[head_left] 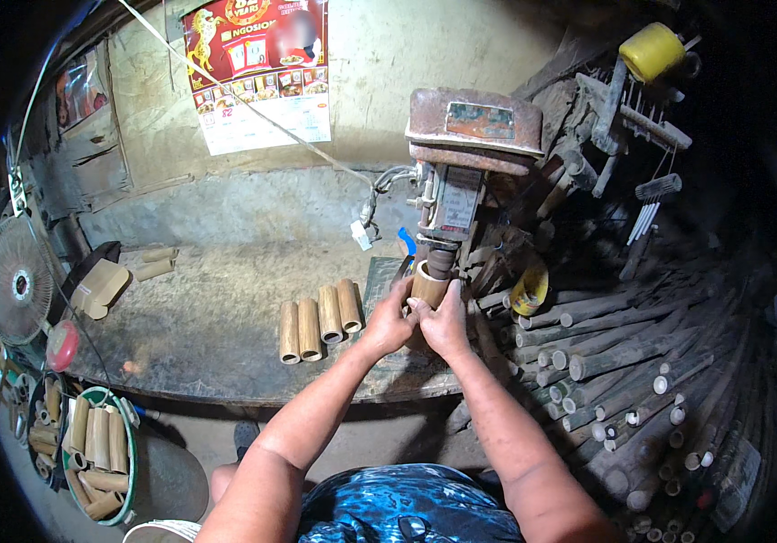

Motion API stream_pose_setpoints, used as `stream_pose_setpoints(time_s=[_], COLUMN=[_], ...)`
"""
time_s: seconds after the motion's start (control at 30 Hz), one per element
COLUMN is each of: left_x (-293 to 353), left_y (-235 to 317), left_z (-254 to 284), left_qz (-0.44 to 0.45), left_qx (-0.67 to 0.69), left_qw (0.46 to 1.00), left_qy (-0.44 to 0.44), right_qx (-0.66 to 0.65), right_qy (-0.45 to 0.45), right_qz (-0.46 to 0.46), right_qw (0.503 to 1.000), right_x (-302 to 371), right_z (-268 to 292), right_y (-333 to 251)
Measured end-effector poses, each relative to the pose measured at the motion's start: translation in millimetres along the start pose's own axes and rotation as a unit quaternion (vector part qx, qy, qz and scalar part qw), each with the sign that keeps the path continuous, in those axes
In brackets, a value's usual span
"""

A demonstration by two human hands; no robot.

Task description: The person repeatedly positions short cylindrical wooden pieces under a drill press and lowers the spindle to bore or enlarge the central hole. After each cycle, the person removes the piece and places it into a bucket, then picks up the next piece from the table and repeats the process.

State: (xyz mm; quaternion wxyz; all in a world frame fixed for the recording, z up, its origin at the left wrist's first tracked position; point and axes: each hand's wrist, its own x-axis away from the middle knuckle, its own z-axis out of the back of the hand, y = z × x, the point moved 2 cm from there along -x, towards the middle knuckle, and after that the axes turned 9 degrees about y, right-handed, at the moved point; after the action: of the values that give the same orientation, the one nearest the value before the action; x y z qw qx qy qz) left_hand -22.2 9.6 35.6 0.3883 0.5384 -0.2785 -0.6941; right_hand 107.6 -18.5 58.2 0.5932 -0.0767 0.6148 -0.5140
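Both my hands grip a short bamboo tube from its two sides, under the head of a rusty drill press. My left hand wraps the tube's left side, and my right hand closes on its right side, with the thumbs nearly meeting in front. The press's dark cylindrical bit stands at the tube's open upper end; how deep it reaches inside is hidden. Left of my hands, several cut bamboo tubes lie side by side on the worn workbench.
Long bamboo poles are piled at the right. A green-rimmed bucket of bamboo pieces stands at lower left, below a fan. Cardboard lies on the bench's left; a yellow container sits right of the press. A loose cable crosses the wall.
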Motion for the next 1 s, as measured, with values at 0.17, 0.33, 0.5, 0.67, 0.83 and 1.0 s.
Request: stream_pose_setpoints(time_s=[0.17, 0.33, 0.5, 0.67, 0.83, 1.0], left_x=[1, 6, 19, 30, 36, 35], left_y=[1, 10, 17, 15, 2, -12], left_z=[-8, -16, -19, -15, -6, 1], left_qz=[-0.010, 0.011, 0.028, -0.011, 0.030, 0.003], left_qx=[-0.016, -0.049, -0.078, -0.074, -0.056, -0.053], left_qw=[1.000, 0.999, 0.996, 0.997, 0.998, 0.998], left_qy=[0.004, -0.021, -0.019, 0.009, 0.002, 0.043], right_qx=[-0.008, -0.012, -0.004, 0.001, 0.000, 0.007], right_qy=[-0.003, 0.000, 0.008, 0.001, -0.015, -0.009], right_qz=[0.000, 0.014, 0.010, -0.002, 0.030, 0.008], right_qw=[1.000, 1.000, 1.000, 1.000, 0.999, 1.000], right_x=[0, 5, 17, 28, 35, 34], right_z=[7, 19, 27, 25, 14, -4], right_y=[8, 9, 6, -1, -6, -5])
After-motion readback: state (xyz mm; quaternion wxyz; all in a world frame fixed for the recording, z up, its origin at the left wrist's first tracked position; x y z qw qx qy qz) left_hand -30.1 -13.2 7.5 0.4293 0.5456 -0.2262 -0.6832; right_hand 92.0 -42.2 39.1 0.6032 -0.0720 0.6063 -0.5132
